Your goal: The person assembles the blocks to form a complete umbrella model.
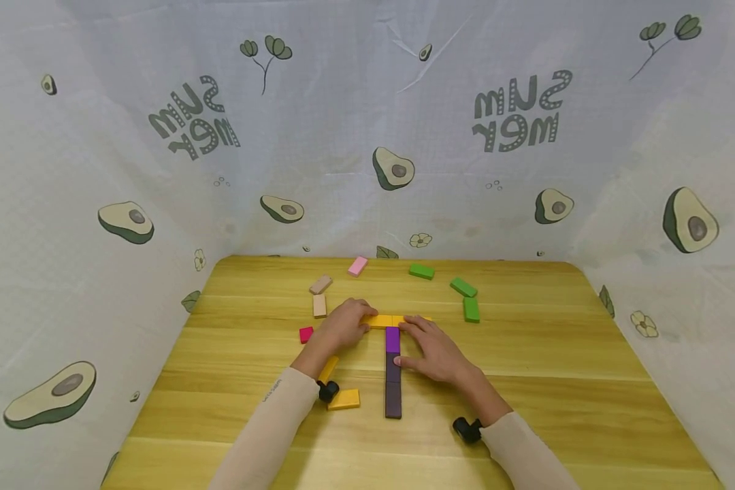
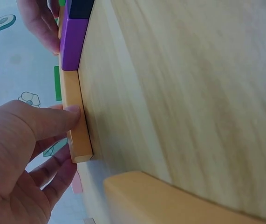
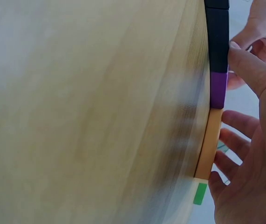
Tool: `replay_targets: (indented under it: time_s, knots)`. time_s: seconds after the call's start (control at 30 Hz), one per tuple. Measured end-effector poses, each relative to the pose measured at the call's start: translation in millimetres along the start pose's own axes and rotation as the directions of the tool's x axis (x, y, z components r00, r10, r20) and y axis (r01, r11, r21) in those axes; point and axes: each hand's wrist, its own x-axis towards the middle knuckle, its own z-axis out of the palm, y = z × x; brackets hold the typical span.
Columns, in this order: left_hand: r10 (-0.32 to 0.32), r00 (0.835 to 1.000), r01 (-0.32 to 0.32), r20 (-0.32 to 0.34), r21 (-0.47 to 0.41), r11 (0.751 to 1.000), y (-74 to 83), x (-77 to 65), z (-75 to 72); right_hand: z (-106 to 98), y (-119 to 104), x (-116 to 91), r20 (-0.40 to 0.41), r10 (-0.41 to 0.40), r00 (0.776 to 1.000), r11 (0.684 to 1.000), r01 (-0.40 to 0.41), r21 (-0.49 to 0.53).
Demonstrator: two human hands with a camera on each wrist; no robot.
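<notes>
Two yellow-orange blocks lie end to end in a row across the table. My left hand point(image 1: 343, 327) pinches the left block point(image 2: 79, 135) near its outer end, with the thumb on its near face and fingers behind. My right hand point(image 1: 436, 352) rests its fingertips along the right yellow-orange block point(image 3: 209, 144), while its thumb touches a dark purple block point(image 1: 393, 368). A bright purple block point(image 1: 393, 339) meets the middle of the row. From it the dark block and another dark purple block point(image 1: 393, 400) run toward me in a straight line, forming a T.
Two loose yellow blocks point(image 1: 344, 399) lie by the left forearm, near a red block point(image 1: 306, 334). Beige blocks point(image 1: 320, 305) and a pink block point(image 1: 358, 266) sit back left. Several green blocks point(image 1: 471, 309) lie back right. A printed curtain point(image 1: 343, 122) surrounds the wooden table point(image 1: 557, 408).
</notes>
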Motion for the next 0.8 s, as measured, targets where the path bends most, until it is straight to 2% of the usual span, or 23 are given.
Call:
replay_targets:
  time_s: [0.27, 0.43, 0.6, 0.8]
  knots:
    - [-0.001, 1.000, 0.001, 0.011, 0.008, 1.000, -3.1, -4.3, 3.8, 1.2, -3.0, -1.6, 0.018, 0.016, 1.000, 1.000, -0.016, 0.018]
    - [0.027, 0.999, -0.027, 0.025, 0.011, 1.000, -3.0, -8.3, 2.0, 0.7, -3.1, -1.3, 0.016, 0.014, 1.000, 1.000, -0.014, 0.023]
    - [0.066, 0.997, -0.066, 0.034, 0.003, 0.998, 4.7, -15.0, -1.1, -0.1, -2.6, -0.5, 0.000, -0.001, 1.000, 1.000, 0.001, 0.021]
    - [0.117, 0.991, -0.118, 0.073, 0.013, 0.993, 15.1, -21.5, 2.5, -0.2, -1.5, 0.1, -0.020, -0.026, 0.999, 1.000, 0.026, 0.010]
